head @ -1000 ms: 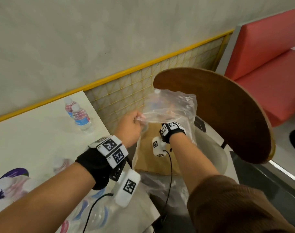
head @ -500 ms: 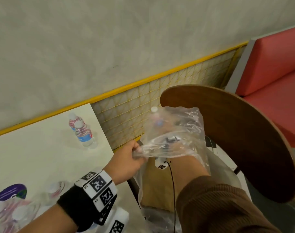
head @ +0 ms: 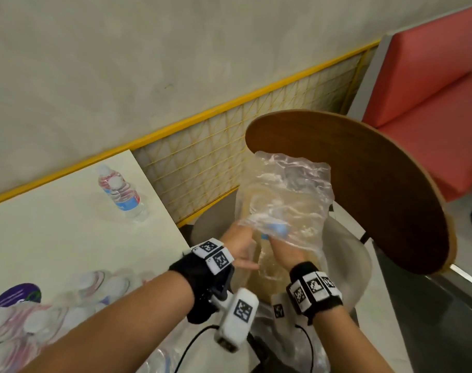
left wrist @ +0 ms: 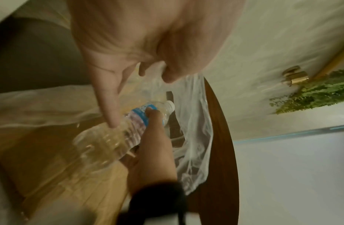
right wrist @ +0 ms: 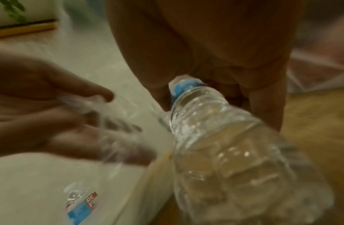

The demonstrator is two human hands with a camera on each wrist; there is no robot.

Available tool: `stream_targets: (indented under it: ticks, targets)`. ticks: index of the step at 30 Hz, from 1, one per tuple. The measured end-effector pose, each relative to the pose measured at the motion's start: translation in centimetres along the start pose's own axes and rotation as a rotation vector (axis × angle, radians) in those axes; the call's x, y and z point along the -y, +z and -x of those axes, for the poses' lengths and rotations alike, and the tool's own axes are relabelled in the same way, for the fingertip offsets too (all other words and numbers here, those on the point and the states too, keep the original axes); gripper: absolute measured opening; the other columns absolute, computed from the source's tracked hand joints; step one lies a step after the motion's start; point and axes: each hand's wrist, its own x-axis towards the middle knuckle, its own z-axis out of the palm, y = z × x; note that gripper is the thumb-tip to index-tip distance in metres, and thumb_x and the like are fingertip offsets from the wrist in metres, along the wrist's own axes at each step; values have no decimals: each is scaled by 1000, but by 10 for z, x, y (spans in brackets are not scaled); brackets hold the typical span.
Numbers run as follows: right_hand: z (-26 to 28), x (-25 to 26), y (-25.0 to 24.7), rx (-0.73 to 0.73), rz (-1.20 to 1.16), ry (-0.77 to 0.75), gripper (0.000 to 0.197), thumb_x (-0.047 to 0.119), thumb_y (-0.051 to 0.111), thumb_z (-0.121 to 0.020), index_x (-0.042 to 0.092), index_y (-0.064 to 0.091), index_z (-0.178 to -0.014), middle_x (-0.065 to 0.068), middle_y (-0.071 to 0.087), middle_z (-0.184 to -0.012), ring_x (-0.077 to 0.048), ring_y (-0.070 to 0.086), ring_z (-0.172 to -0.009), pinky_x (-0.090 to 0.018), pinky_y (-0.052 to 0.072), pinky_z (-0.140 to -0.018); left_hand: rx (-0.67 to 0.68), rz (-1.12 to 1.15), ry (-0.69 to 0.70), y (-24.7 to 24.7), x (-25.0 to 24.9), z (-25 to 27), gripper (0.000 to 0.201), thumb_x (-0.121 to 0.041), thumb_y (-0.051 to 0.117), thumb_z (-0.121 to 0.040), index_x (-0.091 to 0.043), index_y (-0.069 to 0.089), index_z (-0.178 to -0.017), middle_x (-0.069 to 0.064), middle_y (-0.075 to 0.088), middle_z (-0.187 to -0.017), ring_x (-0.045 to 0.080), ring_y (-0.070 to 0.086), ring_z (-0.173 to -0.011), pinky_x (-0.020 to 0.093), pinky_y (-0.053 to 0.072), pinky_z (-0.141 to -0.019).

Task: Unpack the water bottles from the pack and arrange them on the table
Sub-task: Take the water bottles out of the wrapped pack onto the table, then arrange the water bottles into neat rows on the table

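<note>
My right hand grips a clear water bottle with a blue label, partly under loose clear plastic wrap. In the right wrist view the bottle runs out from my palm, base toward the camera. My left hand pinches the wrap's edge, and one finger touches the bottle. Two bottles stand on the white table. A wrapped pack of several bottles lies at the table's near left.
The wrap hangs over a cardboard tray on a beige chair seat, right of the table. A round wooden panel rises just behind it. A yellow mesh rail lines the wall, and a red bench stands far right.
My right hand has come back down out of the raised wrap, holding a bottle. The left hand has dropped lower, still pinching the wrap. The view has tilted down.
</note>
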Motion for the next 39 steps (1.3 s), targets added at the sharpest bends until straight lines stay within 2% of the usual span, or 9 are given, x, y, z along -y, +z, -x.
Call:
stream_targets:
  ticks: [4,7,9,15,22,27,32,35,39]
  targets:
    - [42,-22,-7,-205,-181,-107,18,47,62,-81,31,55,-85,1,67,-89,-17,65,-81,-36,53,-77,11,183,56,12,-11,-20,19,-14,43,-95,-13,57,-107,10,56,-111,28,57,-106,40,53,-85]
    - [65,-42,-4,-186,-372,-175,38,27,78,-71,28,53,-100,5,66,-94,-12,65,-86,-29,54,-76,116,-74,124,9,-7,-32,65,-8,67,-82,-22,38,-137,8,58,-127,20,60,-107,29,58,-69]
    - [82,-47,-1,-86,-372,-233,50,19,81,-68,27,50,-106,7,64,-101,-7,64,-90,-23,52,-76,150,-328,133,0,-5,-30,90,-1,71,-75,-32,22,-144,8,48,-138,25,54,-118,34,57,-81]
    - [127,-39,34,233,-67,-474,57,30,79,-64,38,47,-111,21,63,-101,2,60,-97,-21,53,-84,150,-1128,215,-41,-17,9,114,-13,75,-74,-14,-12,-149,12,37,-149,30,48,-125,40,45,-101]
    - [145,-21,113,398,-51,-532,51,27,74,-74,48,42,-108,29,57,-104,11,51,-104,-19,55,-81,-39,-981,442,-115,-9,86,72,-27,67,-86,-23,28,-146,-1,39,-148,17,40,-134,32,34,-111]
    - [146,-15,145,403,-49,-532,59,21,72,-76,46,38,-118,28,53,-117,2,51,-112,-22,52,-89,-206,-847,500,-190,26,138,54,-31,62,-89,-26,41,-138,-5,44,-143,12,42,-131,20,33,-100]
    - [148,-14,164,501,-5,-439,88,12,75,-75,35,19,-138,25,41,-130,-1,43,-121,-3,38,-85,-288,-862,442,-244,73,156,53,-32,62,-88,-27,42,-137,-2,41,-145,13,40,-133,24,32,-105]
    - [152,-24,167,505,-27,-344,112,3,79,-70,30,2,-146,19,31,-137,-7,36,-128,-12,33,-93,-239,-941,424,-255,90,160,56,-33,62,-88,-27,39,-139,-3,38,-148,13,38,-134,26,31,-109]
    - [166,-29,177,558,-79,-312,128,2,87,-60,36,-7,-140,38,19,-131,21,37,-112,5,38,-79,-243,-974,442,-266,99,164,60,-32,62,-88,-25,37,-141,0,34,-149,17,36,-135,29,30,-111]
